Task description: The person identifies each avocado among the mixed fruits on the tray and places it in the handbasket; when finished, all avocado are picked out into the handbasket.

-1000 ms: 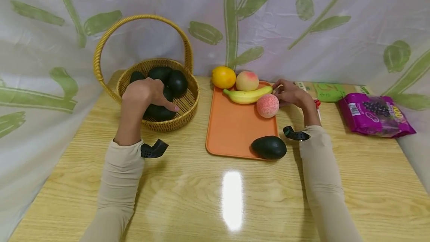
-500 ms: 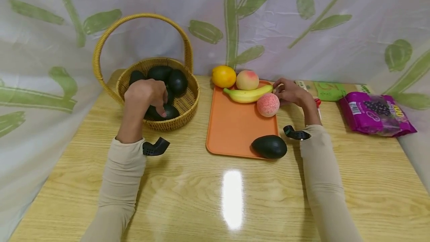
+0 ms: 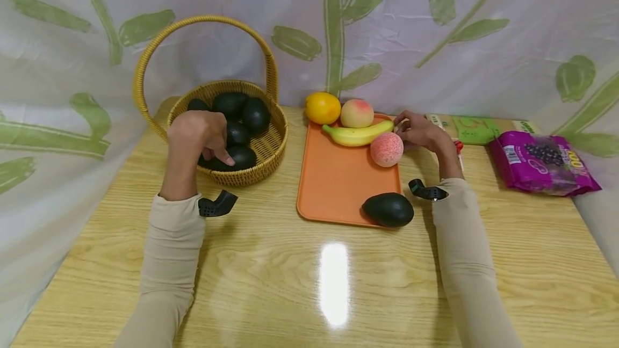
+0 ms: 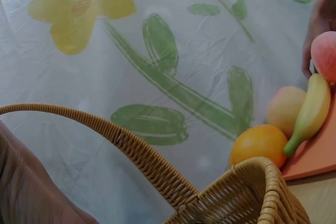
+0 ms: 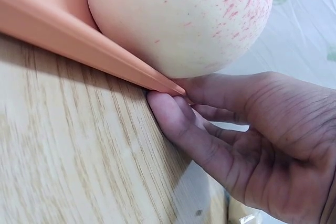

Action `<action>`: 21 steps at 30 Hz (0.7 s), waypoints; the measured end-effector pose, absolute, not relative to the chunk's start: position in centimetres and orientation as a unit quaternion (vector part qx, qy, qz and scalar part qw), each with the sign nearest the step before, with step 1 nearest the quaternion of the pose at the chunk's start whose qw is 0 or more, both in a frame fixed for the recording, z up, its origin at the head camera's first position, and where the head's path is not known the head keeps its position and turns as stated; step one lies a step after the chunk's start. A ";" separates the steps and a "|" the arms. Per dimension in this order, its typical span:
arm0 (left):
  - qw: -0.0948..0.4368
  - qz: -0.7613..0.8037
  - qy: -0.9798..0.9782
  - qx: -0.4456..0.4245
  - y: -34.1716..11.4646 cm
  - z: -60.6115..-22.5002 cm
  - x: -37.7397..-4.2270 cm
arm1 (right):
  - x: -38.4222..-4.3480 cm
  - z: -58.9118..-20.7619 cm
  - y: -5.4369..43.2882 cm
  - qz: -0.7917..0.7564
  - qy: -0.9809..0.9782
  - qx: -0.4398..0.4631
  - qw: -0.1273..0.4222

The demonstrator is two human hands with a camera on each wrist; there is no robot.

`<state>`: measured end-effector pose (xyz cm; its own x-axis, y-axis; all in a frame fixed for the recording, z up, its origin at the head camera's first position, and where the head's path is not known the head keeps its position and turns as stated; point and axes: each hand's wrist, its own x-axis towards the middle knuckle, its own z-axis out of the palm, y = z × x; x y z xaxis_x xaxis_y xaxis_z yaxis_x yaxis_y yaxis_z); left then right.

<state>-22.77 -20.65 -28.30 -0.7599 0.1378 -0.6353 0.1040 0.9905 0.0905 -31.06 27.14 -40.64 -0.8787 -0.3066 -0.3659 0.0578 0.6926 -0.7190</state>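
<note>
My left hand (image 3: 197,132) reaches into a round wicker basket (image 3: 279,150) that contains several dark avocados. Its thumb and curled fingers grip the front avocado (image 3: 243,158); the far fingertips are hidden. Only the edge of that hand shows in the left wrist view. At the far right corner of an orange tray (image 3: 333,187), my right hand (image 3: 419,130) pinches the rim between thumb and fingers, plain in the right wrist view. On the tray lie a banana (image 3: 358,134), a speckled pink peach (image 3: 387,150) and, at the front right corner, another avocado (image 3: 389,209).
A yellow-orange lemon-like fruit (image 3: 323,108) and a pale peach (image 3: 357,113) sit along the tray's back edge. The basket's tall handle (image 3: 208,18) arches above it. Further right are a purple grape-printed bag (image 3: 544,162), a green packet (image 3: 476,129) and a small red item (image 3: 458,146).
My left thumb has come down and inward onto the front avocado, and the hand has shifted slightly left. The right hand keeps its place at the tray corner.
</note>
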 end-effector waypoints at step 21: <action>0.199 0.033 0.979 0.031 -18.9 -27.7 -21.7 | -31.3 -40.7 27.2 -0.385 0.889 -0.054 0.241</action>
<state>-21.71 -18.92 -27.66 -0.9189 0.0736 -0.3876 0.0476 0.9959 0.0763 -31.29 27.24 -40.71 -0.8779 -0.2810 -0.3877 0.0905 0.6977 -0.7106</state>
